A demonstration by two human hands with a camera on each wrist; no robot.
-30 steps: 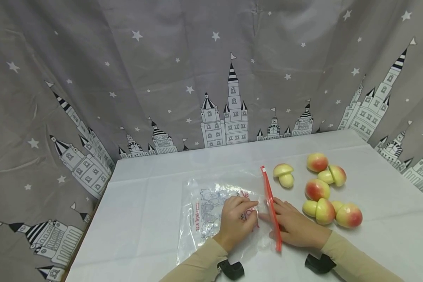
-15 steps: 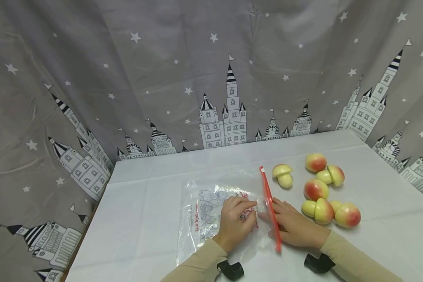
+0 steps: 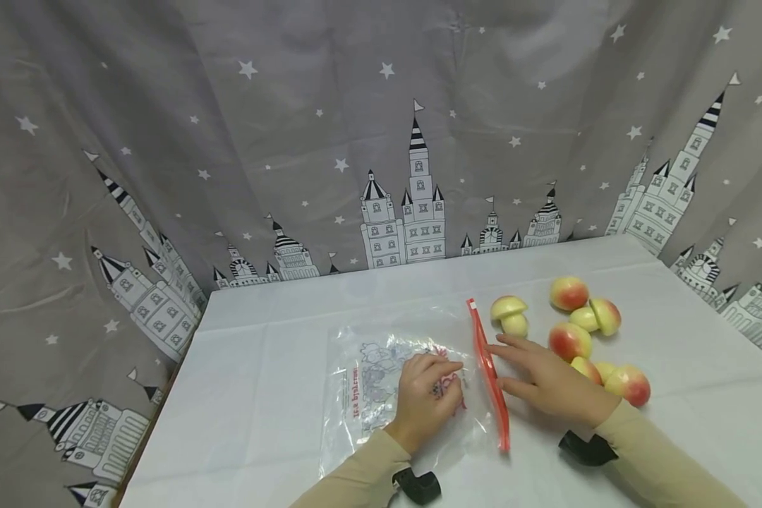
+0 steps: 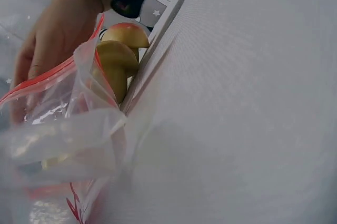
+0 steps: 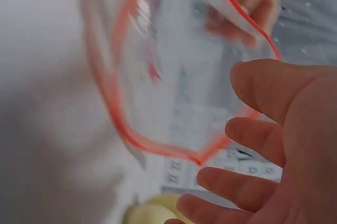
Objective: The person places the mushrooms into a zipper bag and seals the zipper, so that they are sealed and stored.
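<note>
A clear plastic zip bag (image 3: 381, 374) with a red zip strip (image 3: 489, 377) lies flat on the white table (image 3: 267, 395). My left hand (image 3: 427, 395) rests on it with curled fingers and pinches the upper lip of its mouth (image 5: 247, 8), so the red-rimmed mouth (image 5: 118, 113) gapes open. My right hand (image 3: 549, 377) hovers just right of the zip strip, open with its fingers (image 5: 274, 129) spread, beside the toy mushrooms. Several peach-and-yellow toy mushrooms (image 3: 570, 341) lie to the right, the nearest ones (image 3: 509, 314) (image 4: 118, 55) close to the bag's mouth.
A grey curtain with castles and stars (image 3: 381, 141) hangs behind and on both sides of the table. The table's left edge (image 3: 165, 395) drops off near the curtain. More mushrooms (image 3: 627, 384) lie by my right wrist.
My right hand has left the red zip strip and moved right and forward, over the near mushrooms. The left hand and the bag have stayed in place.
</note>
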